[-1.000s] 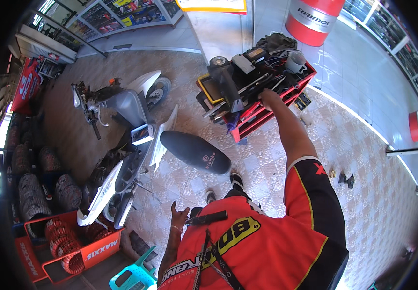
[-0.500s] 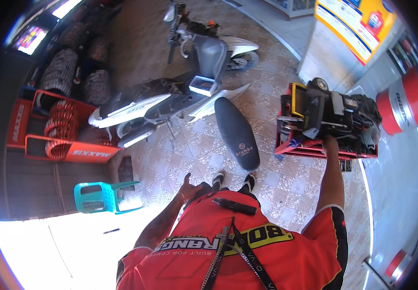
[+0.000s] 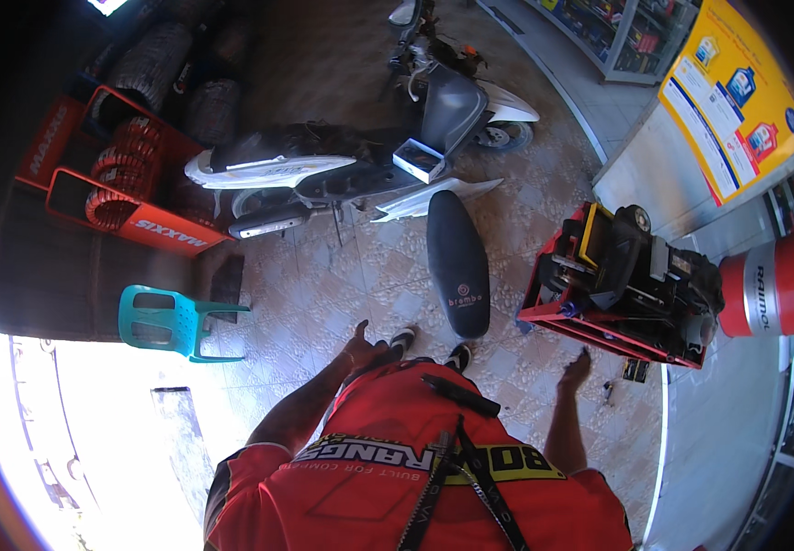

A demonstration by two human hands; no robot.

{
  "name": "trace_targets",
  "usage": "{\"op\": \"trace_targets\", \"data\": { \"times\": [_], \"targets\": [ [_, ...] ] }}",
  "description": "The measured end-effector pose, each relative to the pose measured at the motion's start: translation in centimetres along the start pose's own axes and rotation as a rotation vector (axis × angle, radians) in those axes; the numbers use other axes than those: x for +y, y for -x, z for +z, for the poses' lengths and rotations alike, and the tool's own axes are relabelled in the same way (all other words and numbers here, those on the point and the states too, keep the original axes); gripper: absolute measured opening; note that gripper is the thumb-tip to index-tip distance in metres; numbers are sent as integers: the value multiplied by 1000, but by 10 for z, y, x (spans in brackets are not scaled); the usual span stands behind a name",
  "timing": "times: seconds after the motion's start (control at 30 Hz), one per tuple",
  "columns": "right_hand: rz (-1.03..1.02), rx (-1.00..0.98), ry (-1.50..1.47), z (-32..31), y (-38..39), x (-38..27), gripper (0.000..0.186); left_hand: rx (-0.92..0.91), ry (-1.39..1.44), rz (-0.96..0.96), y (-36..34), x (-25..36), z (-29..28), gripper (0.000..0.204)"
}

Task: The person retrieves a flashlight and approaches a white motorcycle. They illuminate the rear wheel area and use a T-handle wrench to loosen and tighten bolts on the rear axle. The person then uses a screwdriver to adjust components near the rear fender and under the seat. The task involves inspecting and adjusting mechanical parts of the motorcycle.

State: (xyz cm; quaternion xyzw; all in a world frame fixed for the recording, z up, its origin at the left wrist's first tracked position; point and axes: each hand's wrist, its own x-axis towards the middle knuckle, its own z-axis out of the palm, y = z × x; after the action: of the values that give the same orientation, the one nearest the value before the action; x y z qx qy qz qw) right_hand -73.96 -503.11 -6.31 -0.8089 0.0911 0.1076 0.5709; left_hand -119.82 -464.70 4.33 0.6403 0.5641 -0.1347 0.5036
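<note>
My left hand hangs low beside my body, empty, its thumb and fingers apart. My right hand is off to the right, just short of a red tool cart, touching nothing, with its fingers loosely stretched. The cart is heaped with black parts, a yellow-edged tray and other gear that I cannot make out singly. Ahead of my feet a long black motorcycle seat lies on the tiles. Beyond it stands a partly stripped white and black scooter, with a small open box on it.
A white body panel lies beside the scooter. On the left are an orange tyre rack and a turquoise plastic stool. To the right stand a red and silver drum and a counter with a yellow poster.
My right hand has let go of the cart's edge and drawn back toward me. My left hand stays low and empty. The view has shifted, with the cart appearing lower and more tilted.
</note>
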Motion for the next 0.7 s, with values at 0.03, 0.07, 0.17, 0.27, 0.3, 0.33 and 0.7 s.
{"op": "trace_targets", "data": {
  "times": [0.03, 0.07, 0.17, 0.27, 0.3, 0.33, 0.7],
  "targets": [
    [194, -161, -334, 7, 24, 21, 40, 13, -38, 13, 2, 1, -1, 114],
    [304, -230, -310, 18, 45, 37, 39, -6, -22, -1, 4, 2, -2, 115],
    [-586, -789, 622, 45, 96, 41, 32, -17, -94, 20, 7, 9, -6, 118],
    [-257, -884, 421, 69, 156, -8, 42, -35, -120, 40, 7, 19, -5, 119],
    [-367, -937, 350, 77, 168, -34, 40, -31, -138, 49, 6, 22, -5, 119],
    [-355, -983, 365, 89, 178, -60, 42, -30, -147, 52, 6, 26, -4, 119],
    [-900, -1221, 322, 194, 233, -210, 28, -151, -91, 183, 21, 61, 0, 92]
  ]
}}
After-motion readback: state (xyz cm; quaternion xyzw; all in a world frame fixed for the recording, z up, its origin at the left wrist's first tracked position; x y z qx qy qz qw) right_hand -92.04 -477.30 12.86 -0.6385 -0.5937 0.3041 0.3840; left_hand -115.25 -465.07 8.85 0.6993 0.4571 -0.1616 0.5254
